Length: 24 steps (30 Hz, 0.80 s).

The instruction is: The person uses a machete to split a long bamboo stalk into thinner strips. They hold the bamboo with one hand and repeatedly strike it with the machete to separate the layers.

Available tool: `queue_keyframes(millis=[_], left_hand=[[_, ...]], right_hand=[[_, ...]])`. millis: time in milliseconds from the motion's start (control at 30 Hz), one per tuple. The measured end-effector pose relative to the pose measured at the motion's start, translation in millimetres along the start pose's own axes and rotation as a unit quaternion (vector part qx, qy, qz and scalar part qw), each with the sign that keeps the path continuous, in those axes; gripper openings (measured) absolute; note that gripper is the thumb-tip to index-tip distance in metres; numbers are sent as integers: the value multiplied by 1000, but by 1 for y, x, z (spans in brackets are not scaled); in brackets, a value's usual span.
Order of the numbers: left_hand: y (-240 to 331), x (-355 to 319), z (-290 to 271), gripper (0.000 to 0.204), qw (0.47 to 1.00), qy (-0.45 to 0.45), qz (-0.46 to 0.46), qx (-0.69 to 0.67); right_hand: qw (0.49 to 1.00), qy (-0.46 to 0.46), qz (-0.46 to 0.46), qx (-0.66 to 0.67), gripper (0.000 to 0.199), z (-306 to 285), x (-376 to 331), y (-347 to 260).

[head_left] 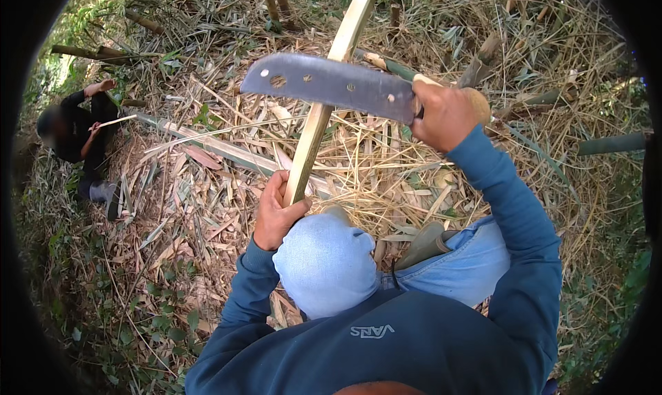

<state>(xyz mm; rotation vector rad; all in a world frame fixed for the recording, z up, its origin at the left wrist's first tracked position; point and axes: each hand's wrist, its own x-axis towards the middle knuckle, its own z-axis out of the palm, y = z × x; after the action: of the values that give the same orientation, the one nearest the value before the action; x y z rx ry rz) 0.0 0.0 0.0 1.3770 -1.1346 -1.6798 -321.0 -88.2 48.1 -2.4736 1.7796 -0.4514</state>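
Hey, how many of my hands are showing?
2: the left hand holds the bamboo strip near its lower end; the right hand grips the knife by its handle.

Barrier: bamboo strip (307,153), slanting from left grip (276,214) toward the far edge of the ground (172,250). Crossing over it: knife blade (345,88), reaching to right grip (445,113). Passage: between strip and right sleeve (514,188), under blade, above loose straw (376,157). Near-side block: left knee (324,264). Ground, left edge: another person (70,143). Right edge: green pole (610,144).

Pale printed word (372,331) on the dark-blue sweatshirt (441,347); upside down.
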Motion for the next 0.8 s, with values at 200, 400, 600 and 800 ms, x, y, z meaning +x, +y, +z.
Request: queue_keyframes(millis=[200,400,600,800], left_hand=[[4,-8,-1,41,1000,5,-4,14],[3,-4,0,41,999,12,35,35],[9,-10,3,48,983,78,81,143],[3,-4,7,56,940,161,179,240]], right_hand=[[996,49,-74,-5,21,8,4,8],[994,68,-83,-2,20,7,4,14],[982,123,140,28,21,-1,20,56],[961,68,205,171,23,-17,-1,48]])
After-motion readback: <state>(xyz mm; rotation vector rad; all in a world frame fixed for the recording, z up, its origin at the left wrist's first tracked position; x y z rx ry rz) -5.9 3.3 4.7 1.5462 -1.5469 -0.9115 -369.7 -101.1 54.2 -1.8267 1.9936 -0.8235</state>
